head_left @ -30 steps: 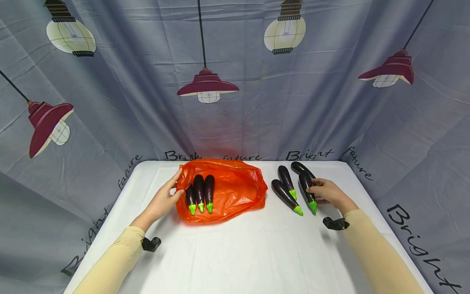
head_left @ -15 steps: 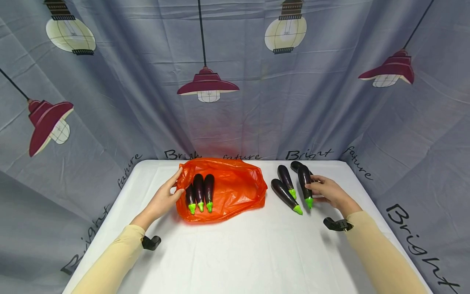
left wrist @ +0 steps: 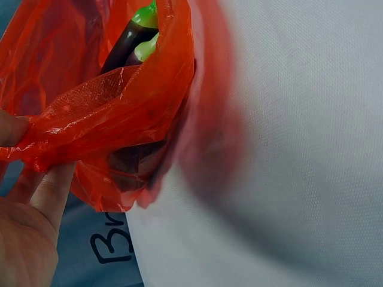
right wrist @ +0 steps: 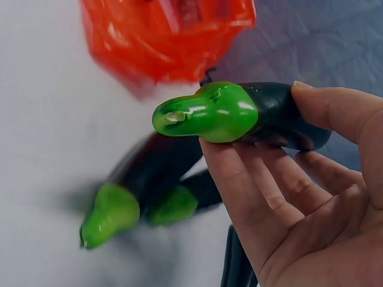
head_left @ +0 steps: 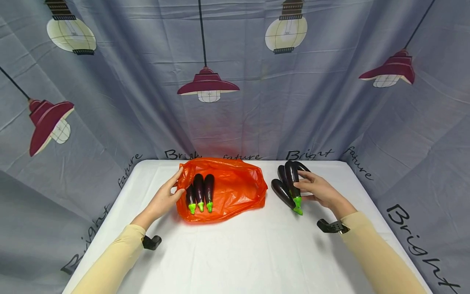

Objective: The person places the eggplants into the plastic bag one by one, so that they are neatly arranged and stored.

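My left hand (head_left: 164,200) pinches the left edge of a red plastic bag (head_left: 235,192), its thumb and fingers on either side of the film in the left wrist view. Inside the bag's mouth, three dark eggplants (head_left: 198,192) with green stems lie side by side. My right hand (head_left: 320,190) grips another eggplant (right wrist: 278,113) between thumb and fingers, its green stem toward the right wrist camera. Below it in that view are more eggplants (right wrist: 128,185), blurred. From the head view, the held eggplant overlaps those by the bag's right side.
A white-covered table (head_left: 235,257) carries everything. Behind the loose eggplants, one more eggplant (head_left: 302,166) lies near the back edge, partly hidden. Grey curtains (head_left: 235,122) printed with lamps and lettering enclose the back and both sides.
My right hand has lifted an eggplant off the table and carried it left, over the other loose ones. The left hand and the bag have stayed in place.
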The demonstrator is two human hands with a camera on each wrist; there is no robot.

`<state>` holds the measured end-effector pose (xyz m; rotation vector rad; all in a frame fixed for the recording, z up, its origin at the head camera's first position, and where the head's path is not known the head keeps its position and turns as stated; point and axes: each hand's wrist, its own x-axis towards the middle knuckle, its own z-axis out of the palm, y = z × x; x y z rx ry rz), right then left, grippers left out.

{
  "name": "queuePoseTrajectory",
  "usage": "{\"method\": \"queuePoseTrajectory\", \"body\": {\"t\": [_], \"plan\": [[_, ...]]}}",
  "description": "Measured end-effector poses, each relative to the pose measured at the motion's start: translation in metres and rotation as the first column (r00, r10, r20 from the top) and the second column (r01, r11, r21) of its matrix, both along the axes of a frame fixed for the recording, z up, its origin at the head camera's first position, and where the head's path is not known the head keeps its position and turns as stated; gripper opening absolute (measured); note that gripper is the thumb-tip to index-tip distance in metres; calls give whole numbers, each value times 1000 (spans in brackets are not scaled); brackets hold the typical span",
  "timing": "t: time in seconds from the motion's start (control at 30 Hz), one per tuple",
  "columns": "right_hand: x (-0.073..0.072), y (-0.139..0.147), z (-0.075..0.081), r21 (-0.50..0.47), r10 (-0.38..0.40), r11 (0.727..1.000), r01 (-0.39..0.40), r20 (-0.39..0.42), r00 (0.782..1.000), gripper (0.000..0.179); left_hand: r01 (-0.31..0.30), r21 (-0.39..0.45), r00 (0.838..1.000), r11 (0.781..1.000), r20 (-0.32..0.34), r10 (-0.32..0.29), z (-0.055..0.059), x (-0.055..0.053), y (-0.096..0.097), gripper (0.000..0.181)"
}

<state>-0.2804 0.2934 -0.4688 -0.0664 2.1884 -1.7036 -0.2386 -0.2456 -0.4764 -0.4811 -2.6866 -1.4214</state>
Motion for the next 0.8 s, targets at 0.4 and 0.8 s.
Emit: {"method": "queuePoseTrajectory", "body": {"t": [0.4,0.8], "plan": [[6,-29,13,-71,57,996,-59,-29,998,84,7,11,1000,1000,-23,-7,-2,0,-1,79],[10,-57,22,-167,121,978,-127,-42,992,77,12,17,999,1000,-33,-11,-2,0,-1,79]]}}
